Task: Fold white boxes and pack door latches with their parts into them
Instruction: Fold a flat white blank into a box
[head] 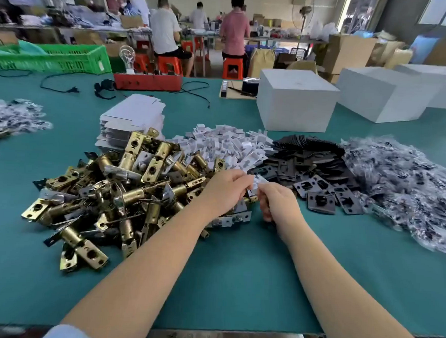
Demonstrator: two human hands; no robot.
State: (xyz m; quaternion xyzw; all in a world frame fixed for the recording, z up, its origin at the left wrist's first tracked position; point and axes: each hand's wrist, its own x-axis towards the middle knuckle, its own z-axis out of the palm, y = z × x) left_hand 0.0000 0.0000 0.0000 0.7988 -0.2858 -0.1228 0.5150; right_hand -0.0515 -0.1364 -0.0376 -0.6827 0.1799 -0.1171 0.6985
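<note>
Closest to the camera, two bare forearms reach out over the green table (236, 286) from its near edge. The left hand (227, 188) and right hand (279, 201) meet just past the middle, both with fingers curled and pinching a small white card piece (258, 181) between them. Under the left hand there's a door latch (236, 217) lying on the table, with its silvery plate showing below the wrist; can't tell if the hand actually touches it.

To the left of the hands sits a big messy pile of brass latches (117, 189), tubes pointing every which way. Right behind the hands is a heap of small white card pieces (231, 146), and next to that, toward the right, a spread of dark strike plates (317, 179). Further right, a mound of clear bagged parts (401, 188) runs toward the table's right edge.

Behind the brass pile, a stack of flat white boxes (132, 120). Toward the far edge, a large white carton (295, 103) and a red box (147, 82) with a bulb on it. Beyond the table, people sit on orange stools (169, 64).
</note>
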